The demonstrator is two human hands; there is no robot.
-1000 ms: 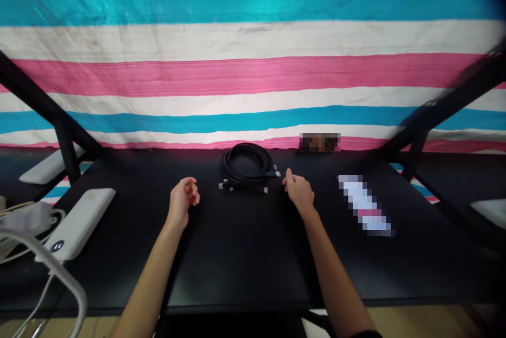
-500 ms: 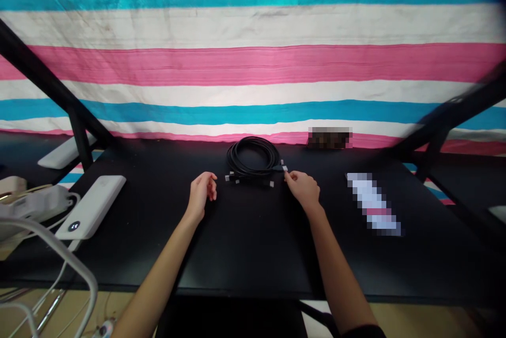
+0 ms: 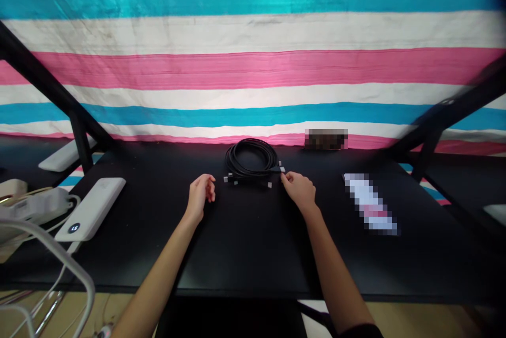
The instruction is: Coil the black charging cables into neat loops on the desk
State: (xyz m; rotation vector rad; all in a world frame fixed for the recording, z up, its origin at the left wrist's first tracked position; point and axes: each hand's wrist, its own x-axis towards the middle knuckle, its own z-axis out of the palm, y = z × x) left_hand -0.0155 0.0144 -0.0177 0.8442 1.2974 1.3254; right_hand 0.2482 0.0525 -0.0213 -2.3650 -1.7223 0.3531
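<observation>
A coil of black cables (image 3: 250,159) with several silver plugs lies on the black table (image 3: 245,243) near its far edge. My right hand (image 3: 300,191) is at the coil's right side, thumb and fingertips pinched at one silver plug. My left hand (image 3: 201,196) rests on the table just left of the coil, fingers loosely curled, apart from the cables and holding nothing.
A white power bank (image 3: 91,208) lies at the left. Beside it are a white power strip and cords (image 3: 35,206). A blurred flat item (image 3: 369,203) lies at the right. A striped cloth (image 3: 253,64) hangs behind. Black frame bars (image 3: 47,87) slant at both sides.
Both hands have moved in toward the coil. My right hand's fingertips have reached the silver plug at the coil's right side. The view has shifted slightly.
</observation>
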